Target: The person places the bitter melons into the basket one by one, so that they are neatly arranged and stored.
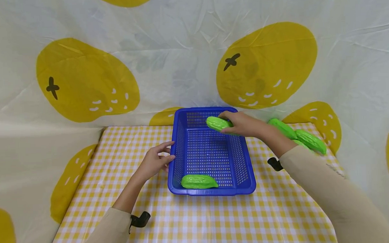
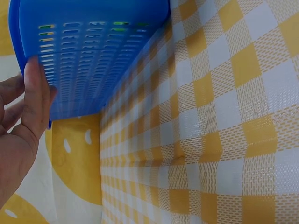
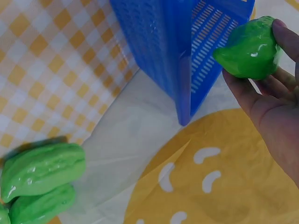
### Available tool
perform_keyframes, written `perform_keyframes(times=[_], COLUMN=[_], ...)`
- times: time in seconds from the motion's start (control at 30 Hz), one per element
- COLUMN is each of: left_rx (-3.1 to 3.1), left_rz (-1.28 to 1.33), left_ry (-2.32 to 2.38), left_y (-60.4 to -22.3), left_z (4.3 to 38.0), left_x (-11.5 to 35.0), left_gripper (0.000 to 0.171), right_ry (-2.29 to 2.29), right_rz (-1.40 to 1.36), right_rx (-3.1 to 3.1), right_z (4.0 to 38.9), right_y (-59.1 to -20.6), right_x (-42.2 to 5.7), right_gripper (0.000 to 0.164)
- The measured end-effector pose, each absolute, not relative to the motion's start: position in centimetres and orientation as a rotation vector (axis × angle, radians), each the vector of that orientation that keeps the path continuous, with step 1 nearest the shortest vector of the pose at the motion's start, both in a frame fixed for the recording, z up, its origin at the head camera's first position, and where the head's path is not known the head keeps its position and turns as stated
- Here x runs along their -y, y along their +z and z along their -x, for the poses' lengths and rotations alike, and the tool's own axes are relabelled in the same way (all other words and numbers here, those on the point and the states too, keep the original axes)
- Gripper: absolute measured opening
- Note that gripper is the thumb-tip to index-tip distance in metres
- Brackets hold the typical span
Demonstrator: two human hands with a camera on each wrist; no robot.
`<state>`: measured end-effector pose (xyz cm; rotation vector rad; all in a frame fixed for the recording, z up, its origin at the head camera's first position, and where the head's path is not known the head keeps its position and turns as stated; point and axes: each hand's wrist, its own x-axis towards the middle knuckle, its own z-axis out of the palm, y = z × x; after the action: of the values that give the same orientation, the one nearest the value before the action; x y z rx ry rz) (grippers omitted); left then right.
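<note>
While right wrist view shows fingers (image 3: 240, 90) gripping a gourd (image 3: 251, 52), left shows loose fingers (image 2: 32, 84)

Prob. 5 green veg (image 1: 199, 181), 1 basket (image 1: 213, 192)

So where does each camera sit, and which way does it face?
Head: on the head, facing forward and down over the basket; both sleeves, left hand and right hand show.
Left wrist: worn there, facing the basket's outer side and the checked cloth; only that hand shows.
Right wrist: worn there, facing the basket and loose gourds; only that hand shows.
Head and right wrist share the held gourd.
</note>
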<state>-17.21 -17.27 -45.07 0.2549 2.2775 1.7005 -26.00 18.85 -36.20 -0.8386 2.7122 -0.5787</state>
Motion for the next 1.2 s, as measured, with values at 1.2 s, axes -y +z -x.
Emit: perform_keyframes(times=[1.2], left_rx=[-2.269], left_rz=[-0.27], left_ry=[1.719], left_y=[-45.3], left_z=[17.3], left_x=[17.3], left_gripper=[0.057], right_ry=[-0.414], right_rz=[1.092], right_rx=[-2.388], right_z=[26.0], right_y=[-39.4], right_x=[-11.8], right_gripper=[0.041])
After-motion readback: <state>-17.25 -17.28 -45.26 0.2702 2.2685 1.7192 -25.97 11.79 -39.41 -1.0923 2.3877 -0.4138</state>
